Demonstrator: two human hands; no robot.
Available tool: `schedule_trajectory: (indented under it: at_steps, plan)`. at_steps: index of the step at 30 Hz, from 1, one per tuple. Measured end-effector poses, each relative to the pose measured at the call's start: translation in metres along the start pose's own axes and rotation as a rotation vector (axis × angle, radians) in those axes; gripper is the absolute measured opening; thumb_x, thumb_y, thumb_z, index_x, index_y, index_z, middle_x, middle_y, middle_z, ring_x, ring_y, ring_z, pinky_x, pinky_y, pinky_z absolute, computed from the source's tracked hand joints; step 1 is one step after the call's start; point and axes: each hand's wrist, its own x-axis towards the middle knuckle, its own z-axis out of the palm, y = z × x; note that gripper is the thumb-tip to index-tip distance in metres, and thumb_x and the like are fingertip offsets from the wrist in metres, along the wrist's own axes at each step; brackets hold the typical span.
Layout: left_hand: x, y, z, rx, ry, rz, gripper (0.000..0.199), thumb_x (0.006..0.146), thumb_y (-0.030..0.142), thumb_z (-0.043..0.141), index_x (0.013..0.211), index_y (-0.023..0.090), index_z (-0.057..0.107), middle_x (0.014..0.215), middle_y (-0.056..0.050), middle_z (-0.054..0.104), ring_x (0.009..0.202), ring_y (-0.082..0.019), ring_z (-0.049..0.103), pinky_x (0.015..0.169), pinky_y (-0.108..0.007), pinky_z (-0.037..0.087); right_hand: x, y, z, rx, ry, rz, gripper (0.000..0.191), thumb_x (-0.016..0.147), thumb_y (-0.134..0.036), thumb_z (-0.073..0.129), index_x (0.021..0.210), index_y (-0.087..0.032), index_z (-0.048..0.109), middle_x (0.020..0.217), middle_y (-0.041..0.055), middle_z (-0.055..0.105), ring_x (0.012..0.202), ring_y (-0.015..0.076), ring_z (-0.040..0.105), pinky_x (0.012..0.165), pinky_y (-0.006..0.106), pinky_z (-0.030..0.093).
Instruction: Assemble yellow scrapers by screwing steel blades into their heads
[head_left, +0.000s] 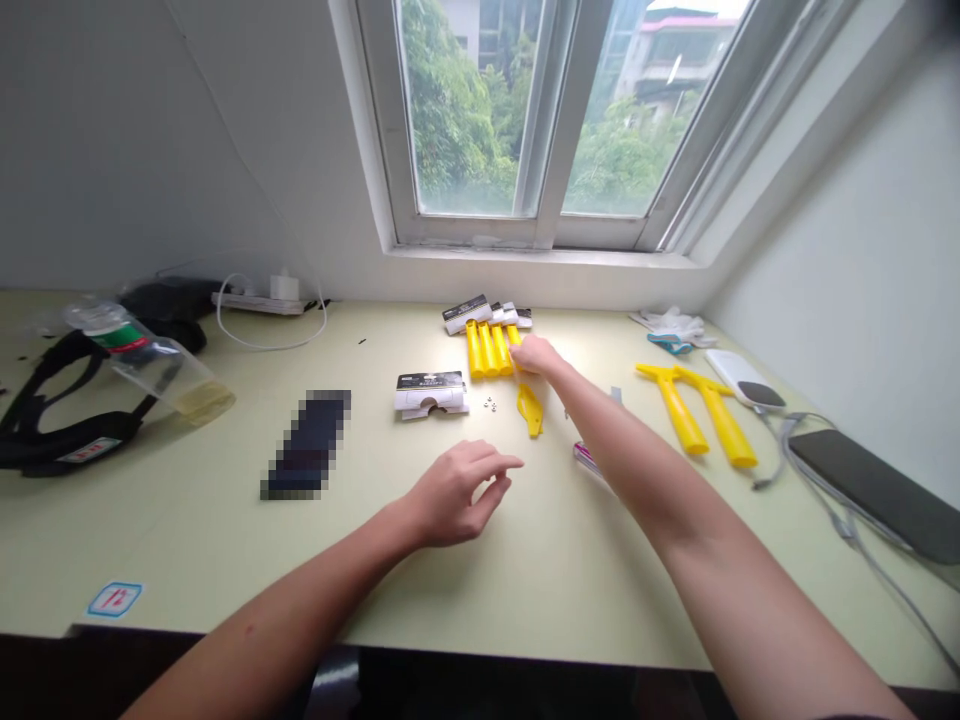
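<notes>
Yellow tubes (487, 350) stand as a side-by-side row of four, lying on the pale table (420, 610) at twelve o'clock from the person's left hand, each with its far end by some small black-and-white cartons (466, 315). The right hand (534, 353) reaches to the rightmost tube, its fingers against it; whether they have closed around it or only touch it cannot be told from this view. The left hand (456, 492) is above the near part of the table, palm turned inward, thumb and forefinger a narrow gap apart.

Reckoned from that left hand, a black-and-white packet (429, 398) lies at eleven o'clock, just beside a few tiny metal pieces (490, 404) at half past twelve. At half past one is a flat yellow piece (530, 412) with a narrowed near end. A pink-edged object (586, 457), partly hidden by the right forearm, lies at three o'clock. Two yellow handles (686, 410) with crosspieces rest near each other at half past two, with white gloves (679, 325) beyond them at two o'clock. A dark, pixelated rectangle (309, 445) lies at half past nine, and farther out that way a clear bottle (169, 370) with a green-and-red label leans over black straps (112, 430).
</notes>
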Motion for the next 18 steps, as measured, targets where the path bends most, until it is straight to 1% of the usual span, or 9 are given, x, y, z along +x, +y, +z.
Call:
schedule_trajectory:
  at_steps: [3, 5, 6, 9, 11, 13, 15, 16, 18]
  plan:
    - [0.000, -0.001, -0.001, 0.031, 0.019, 0.006, 0.029, 0.092, 0.014, 0.047, 0.115, 0.014, 0.063, 0.090, -0.010, 0.066, 0.081, -0.019, 0.058, 0.076, -0.033, 0.047, -0.005, 0.009, 0.000, -0.019, 0.073, 0.019, 0.037, 0.094, -0.041, 0.057, 0.121, -0.016, 0.059, 0.123, 0.0102, 0.061, 0.107, 0.0208, 0.061, 0.092, 0.043, 0.052]
    - [0.001, -0.002, -0.001, 0.039, 0.035, 0.005, 0.029, 0.092, 0.014, 0.047, 0.115, 0.014, 0.064, 0.090, -0.009, 0.066, 0.081, -0.019, 0.058, 0.076, -0.033, 0.047, -0.010, 0.017, -0.004, -0.025, 0.130, 0.038, 0.039, 0.094, -0.043, 0.054, 0.122, -0.016, 0.058, 0.123, 0.0103, 0.061, 0.107, 0.0210, 0.061, 0.093, 0.044, 0.050]
    - [0.001, -0.002, -0.001, 0.041, 0.045, 0.002, 0.028, 0.091, 0.014, 0.047, 0.114, 0.014, 0.064, 0.090, -0.009, 0.066, 0.081, -0.019, 0.059, 0.076, -0.033, 0.048, -0.012, 0.021, -0.007, -0.024, 0.158, 0.049, 0.040, 0.096, -0.043, 0.051, 0.123, -0.014, 0.057, 0.121, 0.0119, 0.061, 0.107, 0.0219, 0.061, 0.093, 0.044, 0.050]
    - [0.001, -0.002, -0.001, 0.013, 0.077, -0.038, 0.027, 0.091, 0.014, 0.047, 0.111, 0.014, 0.066, 0.090, -0.009, 0.067, 0.081, -0.018, 0.059, 0.076, -0.033, 0.048, -0.022, 0.031, -0.021, -0.009, 0.248, 0.072, 0.043, 0.099, -0.037, 0.037, 0.122, -0.005, 0.053, 0.115, 0.0225, 0.062, 0.104, 0.0279, 0.062, 0.089, 0.042, 0.048]
    - [0.002, -0.002, -0.001, -0.052, 0.100, -0.106, 0.027, 0.093, 0.017, 0.047, 0.111, 0.014, 0.066, 0.089, -0.008, 0.067, 0.079, -0.017, 0.058, 0.076, -0.033, 0.048, -0.037, 0.033, -0.032, 0.006, 0.317, 0.052, 0.045, 0.098, -0.033, 0.030, 0.122, -0.001, 0.050, 0.115, 0.0277, 0.061, 0.103, 0.0319, 0.061, 0.087, 0.043, 0.047]
    - [0.002, -0.002, -0.002, -0.157, 0.128, -0.210, 0.027, 0.095, 0.022, 0.048, 0.113, 0.015, 0.067, 0.089, -0.008, 0.066, 0.079, -0.016, 0.058, 0.075, -0.032, 0.049, -0.061, 0.032, -0.040, 0.017, 0.377, -0.003, 0.045, 0.098, -0.034, 0.026, 0.124, -0.005, 0.048, 0.117, 0.0254, 0.060, 0.103, 0.0324, 0.061, 0.086, 0.042, 0.046]
    - [0.004, -0.001, -0.004, -0.315, 0.171, -0.339, 0.032, 0.096, 0.030, 0.049, 0.119, 0.015, 0.065, 0.092, -0.008, 0.065, 0.080, -0.016, 0.058, 0.072, -0.030, 0.050, -0.095, 0.028, -0.039, 0.040, 0.411, -0.088, 0.044, 0.098, -0.037, 0.024, 0.126, -0.012, 0.047, 0.115, 0.0192, 0.062, 0.101, 0.0304, 0.061, 0.085, 0.040, 0.046]
    - [0.005, -0.001, -0.005, -0.424, 0.195, -0.402, 0.037, 0.097, 0.035, 0.050, 0.125, 0.015, 0.062, 0.096, -0.009, 0.065, 0.079, -0.016, 0.058, 0.069, -0.029, 0.050, -0.115, 0.026, -0.034, 0.060, 0.416, -0.144, 0.043, 0.098, -0.040, 0.025, 0.127, -0.015, 0.046, 0.113, 0.0163, 0.063, 0.098, 0.0288, 0.061, 0.082, 0.039, 0.047]
    - [0.007, 0.000, -0.007, -0.680, 0.243, -0.496, 0.051, 0.096, 0.045, 0.050, 0.138, 0.017, 0.052, 0.107, -0.012, 0.062, 0.081, -0.016, 0.059, 0.064, -0.029, 0.052, -0.156, 0.021, -0.015, 0.175, 0.415, -0.328, 0.042, 0.099, -0.041, 0.025, 0.125, -0.016, 0.046, 0.105, 0.0147, 0.064, 0.089, 0.0279, 0.063, 0.076, 0.039, 0.048]
